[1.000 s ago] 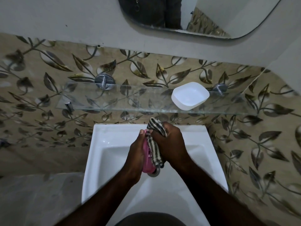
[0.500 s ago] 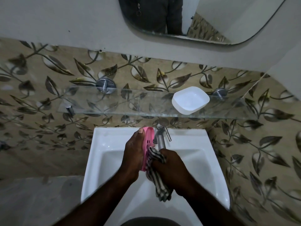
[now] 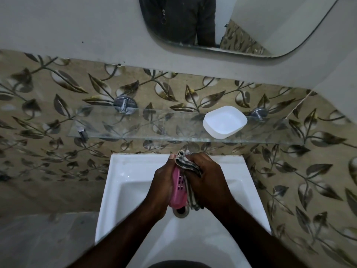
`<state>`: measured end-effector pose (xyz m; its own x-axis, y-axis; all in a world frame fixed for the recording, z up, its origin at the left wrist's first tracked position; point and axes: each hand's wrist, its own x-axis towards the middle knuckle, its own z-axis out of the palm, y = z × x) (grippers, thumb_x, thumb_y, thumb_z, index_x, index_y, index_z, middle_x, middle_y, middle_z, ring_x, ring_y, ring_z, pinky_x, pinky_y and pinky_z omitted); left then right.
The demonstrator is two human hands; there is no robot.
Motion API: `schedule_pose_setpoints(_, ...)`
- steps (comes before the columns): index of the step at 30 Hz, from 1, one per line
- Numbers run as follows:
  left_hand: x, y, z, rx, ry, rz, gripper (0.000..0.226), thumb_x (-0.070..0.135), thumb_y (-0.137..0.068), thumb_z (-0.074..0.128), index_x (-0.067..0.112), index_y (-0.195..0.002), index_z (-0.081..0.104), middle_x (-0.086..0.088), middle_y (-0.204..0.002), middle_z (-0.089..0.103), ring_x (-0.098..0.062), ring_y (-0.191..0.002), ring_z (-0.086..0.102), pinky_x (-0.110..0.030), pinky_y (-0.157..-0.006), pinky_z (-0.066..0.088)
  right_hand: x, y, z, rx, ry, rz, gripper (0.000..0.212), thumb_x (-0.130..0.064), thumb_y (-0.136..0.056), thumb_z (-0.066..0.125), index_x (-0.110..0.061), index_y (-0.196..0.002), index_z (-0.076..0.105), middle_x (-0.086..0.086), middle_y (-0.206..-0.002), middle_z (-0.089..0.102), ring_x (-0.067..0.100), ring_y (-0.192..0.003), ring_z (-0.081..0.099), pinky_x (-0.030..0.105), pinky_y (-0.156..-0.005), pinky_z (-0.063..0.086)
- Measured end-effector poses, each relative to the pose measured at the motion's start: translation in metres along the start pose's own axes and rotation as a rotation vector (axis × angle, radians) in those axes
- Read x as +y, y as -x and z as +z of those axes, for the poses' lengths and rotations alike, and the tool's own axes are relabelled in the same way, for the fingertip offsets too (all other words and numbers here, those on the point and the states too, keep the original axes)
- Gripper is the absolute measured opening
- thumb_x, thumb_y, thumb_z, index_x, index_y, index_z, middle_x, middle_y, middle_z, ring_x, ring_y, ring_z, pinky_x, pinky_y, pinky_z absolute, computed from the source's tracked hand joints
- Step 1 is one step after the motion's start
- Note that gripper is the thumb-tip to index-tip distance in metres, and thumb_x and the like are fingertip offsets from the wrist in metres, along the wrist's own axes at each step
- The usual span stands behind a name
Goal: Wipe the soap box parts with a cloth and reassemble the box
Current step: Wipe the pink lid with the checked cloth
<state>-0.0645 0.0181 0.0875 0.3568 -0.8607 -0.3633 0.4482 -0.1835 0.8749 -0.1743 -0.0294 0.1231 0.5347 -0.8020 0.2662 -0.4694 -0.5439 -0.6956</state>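
My left hand (image 3: 163, 183) grips a pink slotted soap box part (image 3: 178, 190), held on edge above the sink. My right hand (image 3: 207, 177) presses a striped checked cloth (image 3: 188, 167) against the pink part's right face; the cloth bunches at the top and hangs down past the part's lower end. The white soap box base (image 3: 225, 121) sits empty on the glass shelf (image 3: 135, 130), apart from both hands.
A white sink (image 3: 123, 182) lies under my hands, its metal drain (image 3: 181, 210) just below the pink part. The tap is hidden behind my hands. Leaf-patterned tiles cover the wall, and a mirror (image 3: 270, 26) hangs above.
My right hand has slid the cloth from the lower end of the pink part back up to its top, covering the tap again. My left hand has held the part steady.
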Motion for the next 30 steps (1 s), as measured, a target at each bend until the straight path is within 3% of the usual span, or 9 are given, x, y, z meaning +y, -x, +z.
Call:
schedule_pose_setpoints(4,0.007,0.002,-0.001,0.024,-0.048,0.123,0.043,0.052,-0.092,0.047,0.019,-0.097,0.074,-0.01,-0.089,0.076,-0.026,-0.084,0.071,-0.036,-0.077,0.055,0.007,0.0,0.003,0.021,0.014,0.173,0.013,-0.019,-0.09,0.058,-0.032,-0.089,0.056,-0.013,-0.079,0.062,0.001,-0.073,0.059,0.016,-0.062,0.042)
schedule_pose_setpoints(7,0.006,0.002,0.001,0.05,-0.151,0.256,0.039,0.052,-0.093,0.047,0.025,-0.104,0.072,0.004,-0.095,0.076,-0.015,-0.094,0.07,-0.033,-0.086,0.053,0.007,0.016,0.014,-0.123,-0.026,0.322,0.01,-0.024,-0.092,0.058,-0.028,-0.082,0.058,-0.012,-0.072,0.064,-0.005,-0.066,0.06,0.011,-0.061,0.044)
schedule_pose_setpoints(10,0.003,0.001,0.003,0.033,-0.241,0.311,0.055,0.073,-0.08,0.051,0.036,-0.119,0.065,0.014,-0.104,0.073,-0.012,-0.099,0.068,-0.039,-0.095,0.052,0.001,0.032,0.018,-0.301,-0.449,0.577,0.028,-0.025,-0.094,0.058,-0.002,-0.078,0.067,0.011,-0.071,0.07,0.017,-0.062,0.066,0.028,-0.06,0.054)
schedule_pose_setpoints(13,-0.001,0.0,0.004,0.03,-0.326,0.349,0.036,0.072,-0.075,0.048,0.06,-0.107,0.059,0.027,-0.098,0.07,-0.005,-0.095,0.068,-0.032,-0.091,0.052,-0.002,0.033,0.008,-0.365,-0.769,0.696,0.032,-0.02,-0.095,0.057,0.009,-0.084,0.067,0.019,-0.074,0.067,0.023,-0.064,0.063,0.028,-0.061,0.05)
schedule_pose_setpoints(19,0.002,0.0,0.001,-0.026,-0.18,0.288,0.043,0.053,-0.088,0.047,0.025,-0.114,0.069,0.003,-0.096,0.075,-0.015,-0.086,0.07,-0.033,-0.077,0.053,-0.016,0.015,-0.011,-0.277,-1.154,0.71,0.023,-0.005,-0.093,0.051,0.012,-0.098,0.065,0.022,-0.08,0.071,0.024,-0.066,0.07,0.025,-0.058,0.054)
schedule_pose_setpoints(21,0.0,0.003,0.001,-0.045,-0.174,0.266,0.039,0.046,-0.095,0.046,0.021,-0.114,0.069,-0.002,-0.1,0.075,-0.02,-0.096,0.07,-0.037,-0.086,0.054,-0.018,0.007,-0.015,-0.178,-1.157,0.675,0.019,-0.004,-0.094,0.049,0.009,-0.096,0.063,0.015,-0.069,0.07,0.017,-0.057,0.067,0.021,-0.05,0.052)
schedule_pose_setpoints(24,-0.005,0.003,-0.001,-0.052,-0.188,0.28,0.036,0.047,-0.096,0.046,0.025,-0.113,0.069,-0.004,-0.103,0.075,-0.021,-0.102,0.068,-0.04,-0.092,0.051,-0.016,0.0,-0.01,-0.06,-1.051,0.573,0.02,-0.006,-0.094,0.053,0.008,-0.103,0.065,0.024,-0.09,0.069,0.028,-0.08,0.068,0.032,-0.069,0.056)
schedule_pose_setpoints(28,0.002,0.006,-0.006,-0.066,-0.185,0.287,0.036,0.036,-0.1,0.04,0.017,-0.112,0.069,0.001,-0.061,0.067,-0.013,-0.051,0.059,-0.023,-0.05,0.049,-0.016,0.007,-0.001,-0.025,-0.714,0.42,0.01,-0.007,-0.093,0.059,-0.004,-0.096,0.068,0.013,-0.081,0.071,0.022,-0.072,0.069,0.03,-0.063,0.054)
schedule_pose_setpoints(30,0.006,0.005,-0.008,-0.023,-0.165,0.27,0.033,0.035,-0.101,0.039,0.025,-0.104,0.071,0.002,-0.059,0.064,-0.016,-0.047,0.054,-0.021,-0.045,0.043,-0.023,0.014,-0.001,-0.119,-0.498,0.308,0.007,-0.007,-0.091,0.06,-0.005,-0.089,0.067,0.011,-0.077,0.072,0.017,-0.066,0.069,0.023,-0.059,0.053)
